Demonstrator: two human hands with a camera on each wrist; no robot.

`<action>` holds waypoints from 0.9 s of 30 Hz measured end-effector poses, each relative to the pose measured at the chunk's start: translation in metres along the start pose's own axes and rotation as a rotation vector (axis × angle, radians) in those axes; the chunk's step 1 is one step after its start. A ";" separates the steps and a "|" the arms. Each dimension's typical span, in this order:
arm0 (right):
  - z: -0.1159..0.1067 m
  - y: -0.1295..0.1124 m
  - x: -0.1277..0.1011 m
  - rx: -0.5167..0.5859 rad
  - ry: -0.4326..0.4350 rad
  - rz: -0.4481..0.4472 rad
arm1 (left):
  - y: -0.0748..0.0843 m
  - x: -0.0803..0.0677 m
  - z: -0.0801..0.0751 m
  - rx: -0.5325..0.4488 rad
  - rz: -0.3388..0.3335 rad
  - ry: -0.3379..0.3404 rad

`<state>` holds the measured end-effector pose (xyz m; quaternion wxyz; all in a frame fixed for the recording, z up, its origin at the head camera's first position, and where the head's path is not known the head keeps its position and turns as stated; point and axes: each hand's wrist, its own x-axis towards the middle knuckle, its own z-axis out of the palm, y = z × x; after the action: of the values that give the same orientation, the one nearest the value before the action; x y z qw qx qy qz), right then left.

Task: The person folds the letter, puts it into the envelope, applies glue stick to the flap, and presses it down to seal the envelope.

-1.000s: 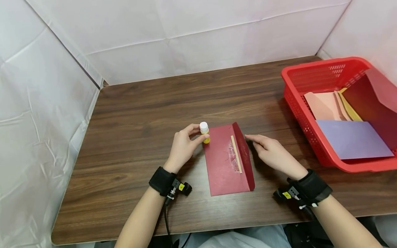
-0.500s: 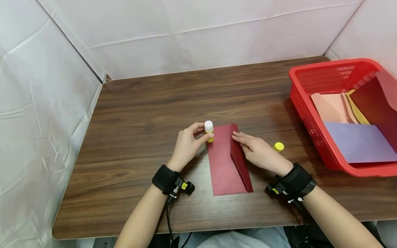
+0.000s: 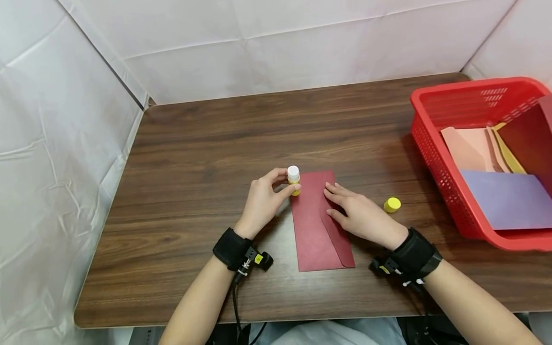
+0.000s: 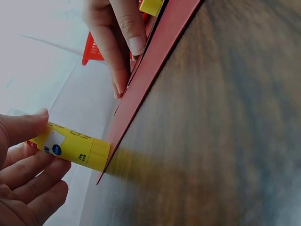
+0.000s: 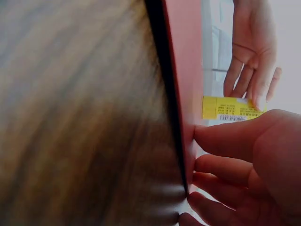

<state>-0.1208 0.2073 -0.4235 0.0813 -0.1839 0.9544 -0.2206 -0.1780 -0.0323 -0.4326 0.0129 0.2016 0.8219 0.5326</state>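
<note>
A dark red envelope [image 3: 312, 239] lies on the desk [image 3: 194, 167], its flap [image 3: 340, 244] folded over along the right side. The right hand [image 3: 360, 213] rests its extended fingers on the flap, the thumb apart from them. At the envelope's far left edge, the left hand [image 3: 265, 199] pinches an upright yellow glue stick [image 3: 294, 180], white end up, its base touching the envelope. Left of the envelope and beyond it, wide stretches of desk run to the edges; a narrower strip separates it from the near edge. To its right stand a yellow cap [image 3: 392, 205] and, farther out, a red basket [image 3: 443, 172] with a purple paper piece [image 3: 509, 199] among others. The glue stick's label [image 4: 55, 137] bears a blue round mark and a barcode [image 5: 233, 117]; its small print is too blurred to read.
</note>
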 end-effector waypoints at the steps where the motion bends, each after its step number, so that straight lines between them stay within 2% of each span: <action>1: 0.000 -0.001 -0.001 -0.013 0.004 -0.004 | 0.000 0.000 0.000 0.001 0.002 0.001; 6: 0.002 -0.005 -0.004 -0.067 0.022 -0.020 | 0.001 0.001 0.001 -0.002 0.010 0.004; 13: 0.005 -0.009 -0.007 -0.084 0.021 -0.030 | 0.001 0.000 0.000 0.004 -0.001 0.010; 20: 0.008 -0.014 -0.014 -0.170 0.036 -0.097 | 0.001 -0.002 0.002 0.019 -0.005 0.010; 27: 0.008 -0.021 -0.028 -0.179 0.041 -0.178 | 0.001 0.001 0.001 0.026 0.001 0.019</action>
<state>-0.0867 0.1975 -0.4193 0.0251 -0.2700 0.9516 -0.1444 -0.1779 -0.0306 -0.4323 0.0025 0.1970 0.8289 0.5236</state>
